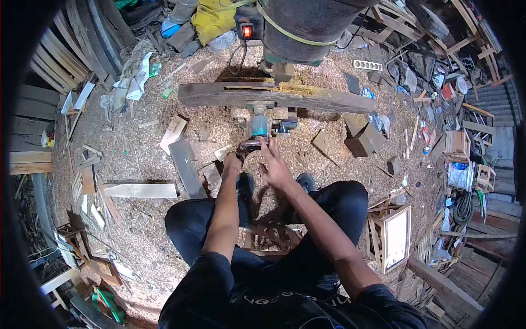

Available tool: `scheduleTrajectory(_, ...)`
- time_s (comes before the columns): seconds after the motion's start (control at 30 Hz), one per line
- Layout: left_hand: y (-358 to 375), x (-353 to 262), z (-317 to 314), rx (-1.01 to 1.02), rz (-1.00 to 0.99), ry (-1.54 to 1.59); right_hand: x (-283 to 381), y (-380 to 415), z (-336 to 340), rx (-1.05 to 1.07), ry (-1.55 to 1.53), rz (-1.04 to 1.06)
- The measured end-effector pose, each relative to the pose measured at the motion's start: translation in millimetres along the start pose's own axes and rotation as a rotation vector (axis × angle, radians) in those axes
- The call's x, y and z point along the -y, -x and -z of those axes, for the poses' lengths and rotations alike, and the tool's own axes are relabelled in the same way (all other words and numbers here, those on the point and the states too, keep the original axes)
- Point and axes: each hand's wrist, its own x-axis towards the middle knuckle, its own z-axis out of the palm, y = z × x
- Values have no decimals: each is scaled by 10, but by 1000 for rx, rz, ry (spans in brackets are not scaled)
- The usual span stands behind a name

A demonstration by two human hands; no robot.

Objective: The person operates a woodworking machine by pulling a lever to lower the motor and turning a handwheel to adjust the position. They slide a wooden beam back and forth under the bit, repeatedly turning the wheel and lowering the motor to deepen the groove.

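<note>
A dark round handwheel [252, 145] sits at the near end of a teal cylindrical machine part [259, 125]. My left hand [234, 162] is at its left side, fingers curled against the rim. On the other side my right hand [275, 169] grips the rim with its fingertips, thumb held apart. Just beyond the teal part, a long thick wooden beam [219, 93] lies crosswise, its far edge rough and yellowish. Behind the beam is a large dark cylindrical machine body [307, 33] with a yellow-green band. A red switch [247, 32] glows on its left.
Wood shavings cover the floor. Wood blocks [364, 140], a grey board [186, 167] and a pale plank [141, 190] lie around my feet. A framed wooden piece [395, 238] stands by my right knee. A white power strip [367, 65] lies at the back right.
</note>
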Motion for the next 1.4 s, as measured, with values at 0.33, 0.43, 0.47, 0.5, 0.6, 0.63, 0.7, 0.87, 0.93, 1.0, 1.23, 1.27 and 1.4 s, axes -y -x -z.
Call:
scheduleTrajectory(0.33, 226, 57, 49, -134, -240, 11, -86, 5, 27, -3, -50, 26)
scheduleTrajectory(0.43, 358, 21, 174, -222, -191, 93, -87, -17, 47, -22, -111, 7)
scheduleTrajectory(0.47, 355, -11, 254, -147, -160, 128, -90, -25, 63, -31, -153, -12)
scheduleTrajectory(0.5, 429, -140, 378, -240, -210, 210, -64, -56, 111, -43, -191, -27)
scheduleTrajectory(0.6, 919, -675, 866, -432, -324, 409, 141, -158, 379, -252, -257, -10)
scheduleTrajectory(0.63, 1074, -830, 1029, -455, -389, 460, 182, -197, 485, -314, -283, 6)
scheduleTrajectory(0.7, 1262, -1189, 1412, -512, -544, 564, 346, -271, 782, -459, -283, -48)
scheduleTrajectory(0.87, 2047, -2444, 2752, -938, -915, 645, 1320, -568, 2083, -817, -425, 161)
scheduleTrajectory(0.93, 2347, -2974, 3274, -1093, -1121, 673, 1693, -757, 2644, -905, -513, 249)
scheduleTrajectory(1.0, 2511, -3492, 3702, -1226, -1324, 634, 2001, -1024, 3145, -949, -664, 329)
scheduleTrajectory(1.23, 2305, -4208, 3912, -1194, -1318, 453, 1453, -2758, 4165, -921, -457, 159)
scheduleTrajectory(1.27, 2271, -4215, 3901, -1220, -1354, 460, 1399, -2892, 4199, -889, -385, 97)
scheduleTrajectory(1.4, 2273, -4198, 3924, -1216, -1365, 443, 1403, -3288, 4358, -676, -239, -47)
